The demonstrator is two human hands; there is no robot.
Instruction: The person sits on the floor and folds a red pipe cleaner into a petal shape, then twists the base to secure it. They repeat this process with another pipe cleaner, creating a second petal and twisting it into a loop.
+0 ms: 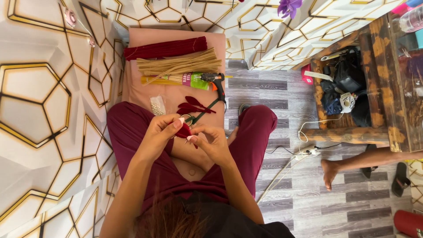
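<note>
Left hand (pixel 161 132) and right hand (pixel 211 140) meet over our lap, and between them we pinch a small dark red petal (pixel 184 131). Our left fingers are closed on its upper edge, with the thumb (pixel 178 123) pressed against it; our right fingertips (pixel 192 138) are closed on its lower tip. So both hands are clamped on the same piece, held just above our maroon trousers (pixel 132 128).

Just beyond the hands, on the pink cushion (pixel 141 90), lies a green stem with more dark red petals (pixel 194 105) attached, and we can make out a small ring-shaped thing beside it, too small to tell what it is. A clear bag of pale beads (pixel 157 105) lies to the left of the stem. Farther along the cushion sit a glue gun (pixel 214 81), a yellow and green packet (pixel 176 80), a bundle of tan sticks (pixel 180 66) and a bundle of dark red sticks (pixel 165 47), laid one after another.

Off to our right, on the grey plank floor (pixel 264 88), a white cable (pixel 308 128) runs to a power strip (pixel 307 153). Another person's bare foot (pixel 329 172) rests near it, beside a wooden table (pixel 379 88) loaded with dark bags.
</note>
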